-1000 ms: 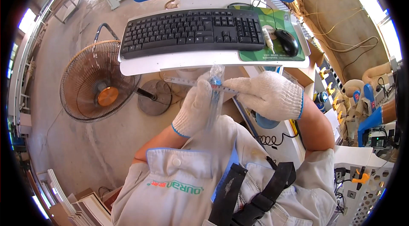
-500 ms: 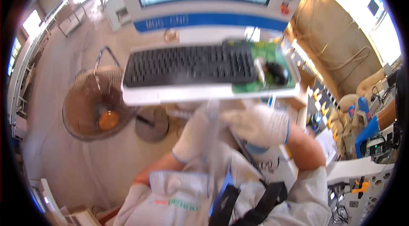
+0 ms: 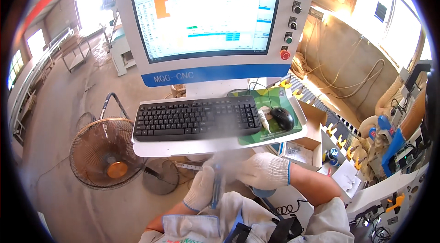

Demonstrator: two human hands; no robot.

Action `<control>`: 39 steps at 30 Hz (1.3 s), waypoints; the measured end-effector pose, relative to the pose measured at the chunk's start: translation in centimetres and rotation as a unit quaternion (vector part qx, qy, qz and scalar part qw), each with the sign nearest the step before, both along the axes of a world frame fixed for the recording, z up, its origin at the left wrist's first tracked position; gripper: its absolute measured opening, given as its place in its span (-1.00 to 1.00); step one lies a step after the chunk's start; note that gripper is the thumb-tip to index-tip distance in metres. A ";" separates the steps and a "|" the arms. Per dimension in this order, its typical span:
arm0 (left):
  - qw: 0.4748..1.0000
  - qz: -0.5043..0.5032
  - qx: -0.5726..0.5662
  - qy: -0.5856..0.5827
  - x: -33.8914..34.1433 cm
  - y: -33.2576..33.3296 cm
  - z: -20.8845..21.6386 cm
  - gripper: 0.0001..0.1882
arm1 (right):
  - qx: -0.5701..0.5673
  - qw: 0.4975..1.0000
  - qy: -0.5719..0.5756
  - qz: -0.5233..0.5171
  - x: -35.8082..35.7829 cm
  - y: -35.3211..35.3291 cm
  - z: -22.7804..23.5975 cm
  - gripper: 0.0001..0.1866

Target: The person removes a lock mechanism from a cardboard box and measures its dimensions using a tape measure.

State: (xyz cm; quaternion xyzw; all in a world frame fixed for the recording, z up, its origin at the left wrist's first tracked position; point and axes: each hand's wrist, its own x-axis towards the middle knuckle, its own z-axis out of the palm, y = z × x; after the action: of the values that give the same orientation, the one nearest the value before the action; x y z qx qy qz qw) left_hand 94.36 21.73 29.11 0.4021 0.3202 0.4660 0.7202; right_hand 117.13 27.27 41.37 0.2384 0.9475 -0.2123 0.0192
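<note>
A: Left hand [image 3: 200, 191]?
B: Gloved in white knit, blue edging at the cuff; clasped on one clear, bluish plastic piece [image 3: 217, 183].
A: Location of that piece?
B: In front of the person's chest, below the near edge of the white shelf [image 3: 183, 148]; long and narrow, far end blurred.
A: Right hand [image 3: 266, 171]?
B: Gloved to match, near the piece; fingertips lost in blur, so I cannot tell whether it grips anything.
A: Pale marked strip [image 3: 188, 166]?
B: One, thin, projecting leftward past the left hand; other end hidden.
A: Shelf contents?
B: One black keyboard [image 3: 192, 117]; one green mat [image 3: 250, 140] toward the right, bearing one black mouse [image 3: 283, 118] and one white tube [image 3: 264, 119].
A: Surroundings?
B: One lit screen [image 3: 206, 18] beyond the keyboard, one red button [image 3: 285, 54] at its lower right; one standing fan [image 3: 107, 151], copper-coloured hub, on the floor [image 3: 59, 151] at left.
</note>
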 end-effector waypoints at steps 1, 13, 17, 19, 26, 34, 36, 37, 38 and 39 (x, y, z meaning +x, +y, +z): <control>1.000 0.002 0.000 0.003 0.0 -0.1 -0.1 -0.08 | -0.015 1.000 -0.004 -0.013 -0.2 -0.1 0.4 -0.58; 0.999 0.020 -0.011 -0.022 0.4 -0.8 -0.2 -0.09 | -0.078 0.995 0.023 -0.062 -0.2 0.1 -0.9 -0.56; 0.999 0.018 -0.017 -0.025 0.5 -1.2 -1.4 -0.12 | -0.104 0.991 -0.009 -0.080 -0.6 -0.1 -0.8 -0.58; 0.999 0.035 -0.023 -0.029 0.7 -1.5 -1.5 -0.13 | -0.098 0.992 0.011 -0.076 -0.5 -0.2 -1.7 -0.58; 0.997 0.071 -0.033 -0.026 0.6 -2.6 -2.3 -0.14 | -0.093 0.993 0.030 -0.068 -0.9 -0.5 -2.2 -0.60; 0.997 0.048 -0.067 -0.002 0.1 -3.4 -0.9 -0.34 | -0.109 0.991 -0.004 -0.077 -1.0 -0.7 -2.0 -0.52; 0.995 0.060 -0.075 0.007 0.0 -3.6 -0.9 -0.37 | -0.116 0.989 -0.031 -0.081 -1.1 -0.8 -1.7 -0.50; 0.995 0.060 -0.075 0.008 0.0 -3.7 -0.6 -0.37 | -0.116 0.990 -0.028 -0.080 -1.2 -0.8 -1.8 -0.50; 0.994 0.049 -0.097 -0.009 -0.1 -3.7 -0.2 -0.54 | -0.116 0.990 -0.025 -0.079 -1.2 -0.8 -1.8 -0.50; 0.992 0.038 -0.119 -0.025 -0.2 -3.8 0.1 -0.69 | -0.116 0.990 -0.024 -0.078 -1.1 -0.8 -2.0 -0.50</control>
State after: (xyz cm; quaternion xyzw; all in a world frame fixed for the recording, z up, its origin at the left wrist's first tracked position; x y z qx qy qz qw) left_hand 94.18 17.96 29.24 0.2888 0.3703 0.4618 0.7524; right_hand 116.01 26.46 39.33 0.3131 0.8942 -0.3157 0.0527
